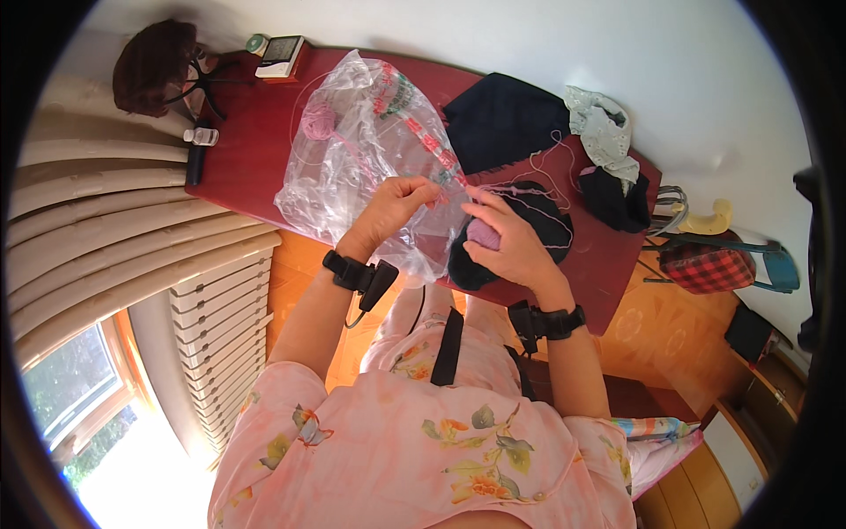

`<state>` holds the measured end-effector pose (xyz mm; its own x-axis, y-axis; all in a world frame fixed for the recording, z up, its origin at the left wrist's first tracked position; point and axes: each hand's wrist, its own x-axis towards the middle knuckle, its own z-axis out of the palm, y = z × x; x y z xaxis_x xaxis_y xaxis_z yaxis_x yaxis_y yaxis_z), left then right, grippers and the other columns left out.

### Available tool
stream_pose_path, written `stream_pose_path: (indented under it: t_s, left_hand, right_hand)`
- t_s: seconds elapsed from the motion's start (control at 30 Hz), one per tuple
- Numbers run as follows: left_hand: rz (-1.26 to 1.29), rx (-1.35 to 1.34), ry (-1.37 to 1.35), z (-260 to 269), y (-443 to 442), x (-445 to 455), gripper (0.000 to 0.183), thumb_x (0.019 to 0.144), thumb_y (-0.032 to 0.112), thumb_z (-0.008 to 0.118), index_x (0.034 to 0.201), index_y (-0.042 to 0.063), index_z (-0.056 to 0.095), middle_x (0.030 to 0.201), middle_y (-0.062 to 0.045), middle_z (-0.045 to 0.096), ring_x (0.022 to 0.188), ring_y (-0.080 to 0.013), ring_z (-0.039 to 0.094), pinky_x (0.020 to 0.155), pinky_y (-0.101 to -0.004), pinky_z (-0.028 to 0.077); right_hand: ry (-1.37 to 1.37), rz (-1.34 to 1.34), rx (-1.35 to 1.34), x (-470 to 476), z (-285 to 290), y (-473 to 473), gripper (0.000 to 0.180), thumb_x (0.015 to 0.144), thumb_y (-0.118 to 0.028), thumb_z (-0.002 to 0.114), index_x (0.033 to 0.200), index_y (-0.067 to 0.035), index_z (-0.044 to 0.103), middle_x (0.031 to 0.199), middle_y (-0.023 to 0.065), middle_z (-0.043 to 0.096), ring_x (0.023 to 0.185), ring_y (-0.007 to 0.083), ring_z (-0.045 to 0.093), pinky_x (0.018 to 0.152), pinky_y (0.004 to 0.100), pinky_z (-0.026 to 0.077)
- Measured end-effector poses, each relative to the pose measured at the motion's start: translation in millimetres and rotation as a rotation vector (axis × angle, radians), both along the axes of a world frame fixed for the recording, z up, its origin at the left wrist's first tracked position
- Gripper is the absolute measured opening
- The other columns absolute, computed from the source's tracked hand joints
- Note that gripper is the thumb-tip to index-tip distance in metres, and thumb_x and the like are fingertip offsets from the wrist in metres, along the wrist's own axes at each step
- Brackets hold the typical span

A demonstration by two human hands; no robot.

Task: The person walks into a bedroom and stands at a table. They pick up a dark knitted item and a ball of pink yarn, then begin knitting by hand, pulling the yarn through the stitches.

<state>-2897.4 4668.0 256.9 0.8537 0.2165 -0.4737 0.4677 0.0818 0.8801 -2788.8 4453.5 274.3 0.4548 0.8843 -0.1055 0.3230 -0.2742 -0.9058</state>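
My left hand [396,206] pinches a thin pink strand of yarn between thumb and fingertips, above a clear plastic bag [370,155] with red and green printing. A small ball of pink yarn [484,234] sits between the thumb and fingers of my right hand [512,241]. The right fingertips are close to the left ones, at the strand. Loose pink yarn strands [538,192] trail right over a dark cloth item [545,225] beneath the hand. Another pink yarn ball [318,122] shows at the bag's left part; whether it lies inside is unclear.
The dark red table [254,159] also bears a folded navy cloth [505,119], a pale patterned cloth [598,129], a dark bundle [615,198], a small bottle [201,137], a digital display [280,56] and a brown wig [155,69] on a stand. A folding chair [770,264] stands right.
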Motion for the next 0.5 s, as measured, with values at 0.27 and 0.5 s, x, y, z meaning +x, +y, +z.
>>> stream_pose_path:
  t_s: [0.27,0.5]
  left_hand:
    - [-0.103,0.163,0.04,-4.6,4.9,-1.2,0.027,0.094,0.027,0.062,0.094,0.001,0.07,0.081,0.0,0.065,0.08,-0.0083,0.056,0.075,-0.0254,0.045]
    - [-0.123,0.167,0.0,-1.4,6.1,-0.9,0.03,0.094,0.027,0.055,0.098,0.002,0.07,0.087,-0.002,0.065,0.084,-0.0118,0.057,0.078,-0.0277,0.045]
  right_hand:
    - [0.106,0.073,0.057,-3.1,3.3,12.9,0.053,0.077,-0.016,0.07,0.127,-0.004,0.059,0.144,0.0119,0.049,0.126,0.0299,0.053,0.102,0.0348,0.043]
    - [0.214,0.062,0.05,0.2,2.9,12.1,0.056,0.077,-0.015,0.07,0.13,-0.001,0.056,0.138,0.0112,0.052,0.125,0.0263,0.052,0.104,0.0324,0.04]
